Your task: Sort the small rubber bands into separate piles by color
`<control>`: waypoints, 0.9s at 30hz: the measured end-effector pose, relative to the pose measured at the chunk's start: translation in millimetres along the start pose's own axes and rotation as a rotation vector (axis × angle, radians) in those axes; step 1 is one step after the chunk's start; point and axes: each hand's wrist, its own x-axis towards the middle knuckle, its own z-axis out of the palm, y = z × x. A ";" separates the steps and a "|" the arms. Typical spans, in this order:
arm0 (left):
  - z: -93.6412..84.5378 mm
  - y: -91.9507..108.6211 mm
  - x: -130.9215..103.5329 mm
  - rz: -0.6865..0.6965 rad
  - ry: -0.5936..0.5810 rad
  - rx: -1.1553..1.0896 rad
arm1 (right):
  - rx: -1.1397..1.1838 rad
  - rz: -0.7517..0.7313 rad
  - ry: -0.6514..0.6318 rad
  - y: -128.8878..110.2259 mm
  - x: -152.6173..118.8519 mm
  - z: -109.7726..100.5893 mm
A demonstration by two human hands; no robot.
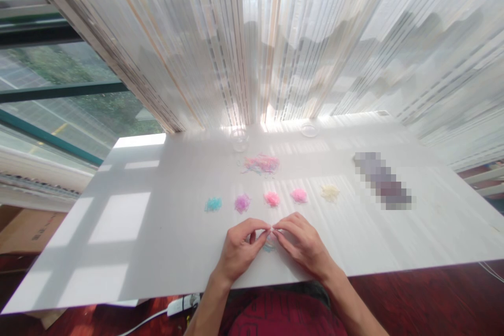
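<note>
My left hand (237, 249) and my right hand (302, 245) meet fingertip to fingertip near the front edge of the white table. Each is closed in a pinch; whatever lies between the fingers is too small to make out. Below them, partly hidden by the fingers, is a small bunch of teal and pinkish strands (269, 247). Beyond my hands runs a row of small heaps of thin, band-like pieces: a teal heap (213, 205), a purple heap (242, 202), a bright pink heap (271, 199), a lighter pink heap (299, 196) and a pale yellow heap (329, 192).
Behind the row lies a larger mixed-colour heap (262, 164). Two clear round containers (239, 140) (309, 129) stand at the table's back, by the sheer curtain (275, 52). A pixelated dark object (381, 181) lies at right. A white power strip (183, 304) is below the front edge.
</note>
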 end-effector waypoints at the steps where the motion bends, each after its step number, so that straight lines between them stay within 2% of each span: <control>1: 0.0 0.2 0.2 0.000 0.004 0.002 | 0.000 0.000 -0.001 0.2 -0.2 0.0; 27: -0.1 2.7 3.0 -0.009 -0.010 0.091 | 0.036 0.022 0.027 -0.9 1.3 -2.6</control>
